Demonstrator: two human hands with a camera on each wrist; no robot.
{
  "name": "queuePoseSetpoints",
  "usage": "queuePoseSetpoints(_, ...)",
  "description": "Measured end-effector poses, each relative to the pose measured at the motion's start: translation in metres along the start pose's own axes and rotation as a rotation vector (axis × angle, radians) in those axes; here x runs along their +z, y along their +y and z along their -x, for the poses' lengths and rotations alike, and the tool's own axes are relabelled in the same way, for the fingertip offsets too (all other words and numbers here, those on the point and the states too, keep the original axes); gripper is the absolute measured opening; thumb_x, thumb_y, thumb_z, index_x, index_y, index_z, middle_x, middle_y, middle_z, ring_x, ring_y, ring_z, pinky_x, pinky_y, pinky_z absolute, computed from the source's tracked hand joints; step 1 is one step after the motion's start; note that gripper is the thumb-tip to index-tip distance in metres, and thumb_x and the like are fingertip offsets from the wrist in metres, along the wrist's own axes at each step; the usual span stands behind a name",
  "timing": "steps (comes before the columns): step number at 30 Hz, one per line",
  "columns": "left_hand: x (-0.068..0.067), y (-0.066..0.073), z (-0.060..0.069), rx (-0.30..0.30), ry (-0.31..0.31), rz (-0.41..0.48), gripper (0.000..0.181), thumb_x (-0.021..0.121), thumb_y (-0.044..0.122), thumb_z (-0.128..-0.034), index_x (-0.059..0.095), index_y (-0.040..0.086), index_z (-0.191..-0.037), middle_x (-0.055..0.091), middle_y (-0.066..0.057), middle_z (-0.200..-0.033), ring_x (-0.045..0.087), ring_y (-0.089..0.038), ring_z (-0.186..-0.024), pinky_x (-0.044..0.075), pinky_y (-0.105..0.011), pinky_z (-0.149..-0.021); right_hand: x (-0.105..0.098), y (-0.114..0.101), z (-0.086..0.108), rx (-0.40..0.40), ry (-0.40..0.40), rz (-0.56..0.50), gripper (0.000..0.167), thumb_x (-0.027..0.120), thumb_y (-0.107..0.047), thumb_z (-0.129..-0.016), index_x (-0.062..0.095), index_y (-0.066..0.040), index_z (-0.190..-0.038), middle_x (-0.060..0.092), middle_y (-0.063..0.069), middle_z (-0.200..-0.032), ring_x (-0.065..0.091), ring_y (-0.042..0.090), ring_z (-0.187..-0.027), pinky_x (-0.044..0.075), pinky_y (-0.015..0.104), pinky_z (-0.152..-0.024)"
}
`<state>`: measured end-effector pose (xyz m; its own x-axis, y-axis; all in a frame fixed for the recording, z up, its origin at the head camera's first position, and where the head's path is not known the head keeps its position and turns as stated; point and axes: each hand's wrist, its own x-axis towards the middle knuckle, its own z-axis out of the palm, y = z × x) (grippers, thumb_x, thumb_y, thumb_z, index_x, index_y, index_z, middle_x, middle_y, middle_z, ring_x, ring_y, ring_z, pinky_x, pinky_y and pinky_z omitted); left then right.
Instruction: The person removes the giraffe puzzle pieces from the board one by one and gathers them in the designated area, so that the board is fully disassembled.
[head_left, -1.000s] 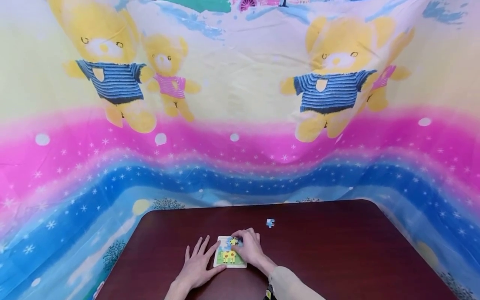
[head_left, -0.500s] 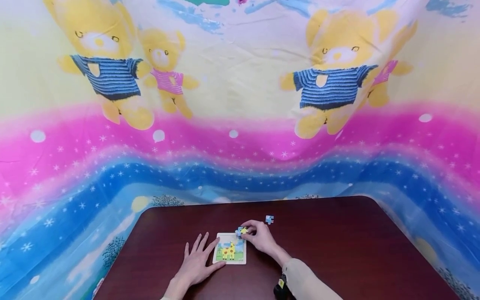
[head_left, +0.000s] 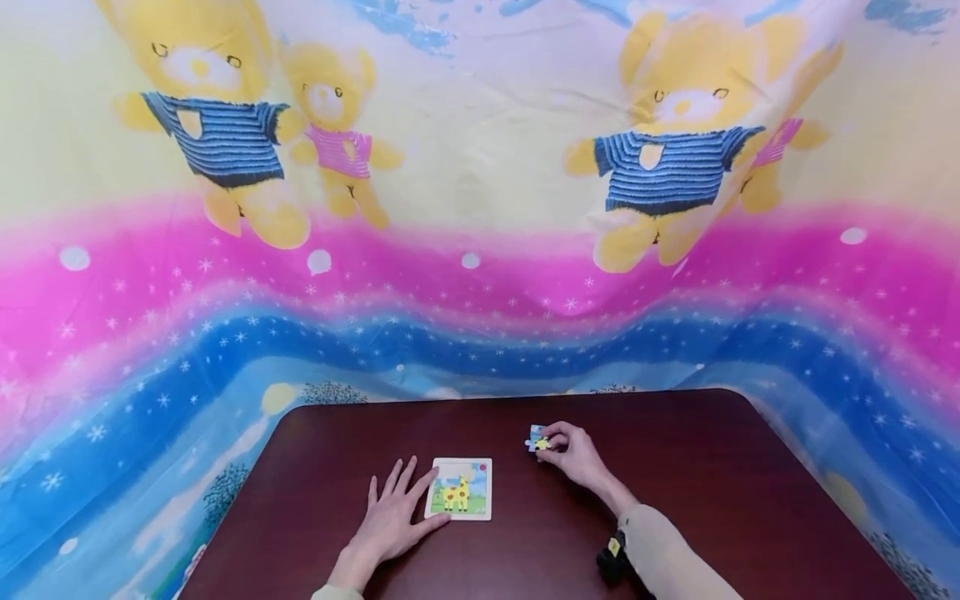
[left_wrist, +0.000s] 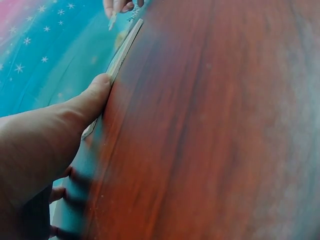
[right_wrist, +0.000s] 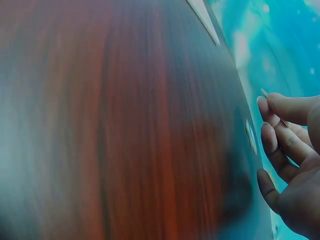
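At the far left, the left hand is being laid with its fingers spread and straight, and the puzzle board is being touched along its left side, with the thumb being rested on its near edge. To the right of that hand, the board is being kept flat on the dark table; it is looking nearly square, so no clear long axis is being shown. A pale frame is being presented around a yellow, brown-spotted giraffe on blue and green, with a red dot being shown in the far right corner and a whitish, seemingly unfilled stretch being left along the top. Farther right, and farther from the person, the loose piece, pale blue, is being supported by the table and partly overlapped in the head view by the held piece, knobbed, blue and yellow. In the right wrist view the two are being seen apart, the held one raised. At the right, the held piece is being pinched by the right hand, which is being placed nearer the loose piece, well apart from the left hand and the board.
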<state>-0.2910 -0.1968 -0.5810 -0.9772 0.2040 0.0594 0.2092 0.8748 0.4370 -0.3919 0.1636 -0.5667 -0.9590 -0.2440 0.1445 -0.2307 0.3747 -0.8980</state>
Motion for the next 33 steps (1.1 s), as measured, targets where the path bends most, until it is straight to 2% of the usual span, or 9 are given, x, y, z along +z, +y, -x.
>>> queuePoseSetpoints(4, 0.000, 0.000, -0.002, -0.010, -0.013, -0.005, 0.088, 0.072, 0.072, -0.0948, 0.049, 0.027, -0.167, 0.034, -0.020, -0.179, 0.026, -0.048, -0.169, 0.013, -0.086, -0.126, -0.021, 0.010, -0.001, 0.025, 0.006, 0.027, 0.026, 0.079, 0.003, -0.097, 0.069, 0.008, -0.121, 0.082, 0.020, -0.092, 0.081, 0.030, -0.086, 0.055, 0.021, -0.074)
queuePoseSetpoints(7, 0.000, 0.000, -0.001, -0.016, -0.022, -0.004, 0.088, 0.071, 0.073, -0.0947, 0.049, 0.027, -0.167, 0.034, -0.020, -0.180, 0.025, -0.047, -0.169, 0.013, -0.086, -0.126, -0.035, 0.018, -0.002, 0.054, 0.011, 0.063, 0.025, 0.078, 0.001, -0.099, 0.070, 0.006, -0.122, 0.082, 0.017, -0.092, 0.080, 0.026, -0.086, 0.055, 0.022, -0.075)
queuePoseSetpoints(13, -0.002, 0.000, -0.002, -0.010, -0.005, 0.003, 0.088, 0.072, 0.072, -0.0949, 0.049, 0.028, -0.167, 0.033, -0.019, -0.180, 0.025, -0.047, -0.169, 0.013, -0.086, -0.126, -0.056, 0.025, -0.008, 0.072, 0.019, 0.133, 0.026, 0.076, 0.000, -0.101, 0.072, 0.006, -0.126, 0.082, 0.016, -0.093, 0.078, 0.025, -0.086, 0.054, 0.024, -0.074)
queuePoseSetpoints(23, -0.002, 0.001, -0.002, -0.002, -0.001, 0.013, 0.087, 0.072, 0.070, -0.0954, 0.048, 0.028, -0.168, 0.033, -0.020, -0.180, 0.025, -0.047, -0.169, 0.012, -0.086, -0.127, -0.070, 0.031, -0.015, 0.108, 0.029, 0.225, 0.028, 0.074, -0.002, -0.102, 0.073, 0.003, -0.130, 0.078, 0.014, -0.094, 0.070, 0.021, -0.084, 0.053, 0.030, -0.076)
queuePoseSetpoints(33, -0.002, 0.000, 0.000, 0.000, 0.008, 0.007, 0.087, 0.072, 0.070, -0.0952, 0.049, 0.028, -0.167, 0.033, -0.020, -0.180, 0.025, -0.047, -0.169, 0.013, -0.085, -0.127, -0.078, 0.041, -0.016, 0.106, 0.046, 0.319, 0.027, 0.075, -0.003, -0.102, 0.075, 0.000, -0.129, 0.068, 0.012, -0.101, 0.056, 0.021, -0.086, 0.047, 0.031, -0.075)
